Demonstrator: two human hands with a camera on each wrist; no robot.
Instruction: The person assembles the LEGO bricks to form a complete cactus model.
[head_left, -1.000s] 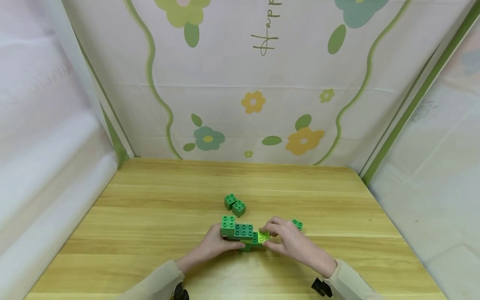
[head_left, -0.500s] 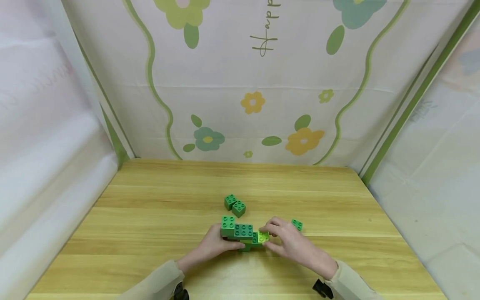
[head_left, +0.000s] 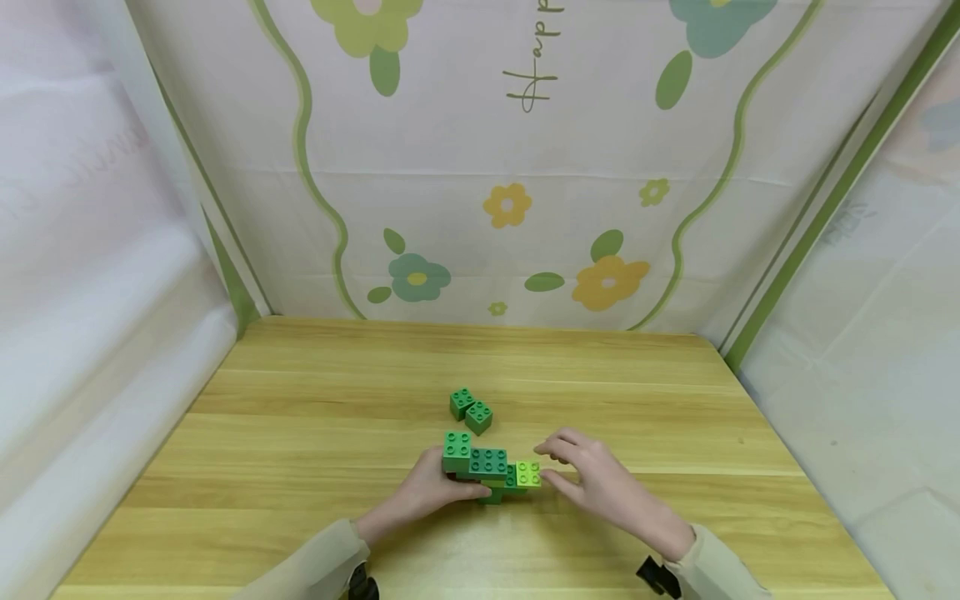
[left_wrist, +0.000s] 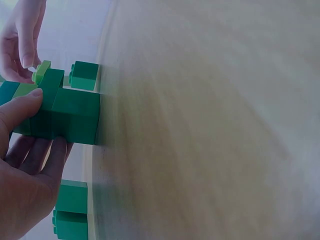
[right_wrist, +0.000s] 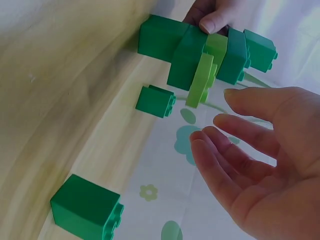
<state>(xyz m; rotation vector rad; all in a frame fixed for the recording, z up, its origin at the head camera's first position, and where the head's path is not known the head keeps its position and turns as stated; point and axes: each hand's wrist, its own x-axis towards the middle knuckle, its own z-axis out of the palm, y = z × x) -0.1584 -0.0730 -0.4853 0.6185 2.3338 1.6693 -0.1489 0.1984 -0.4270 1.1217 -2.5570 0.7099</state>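
Right hand [head_left: 602, 477] aside, head-view brick [right_wrist: 84, 207] hidden

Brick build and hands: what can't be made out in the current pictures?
- Left hand: most fingers hidden by the brick build, head view.
- Brick build: one end cut off by the left edge, left wrist view.
- Third loose brick: hidden by the right hand, head view.

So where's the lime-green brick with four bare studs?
In the head view, the lime-green brick sits at the right end of the brick build gripped by the left hand, just left of the right hand.
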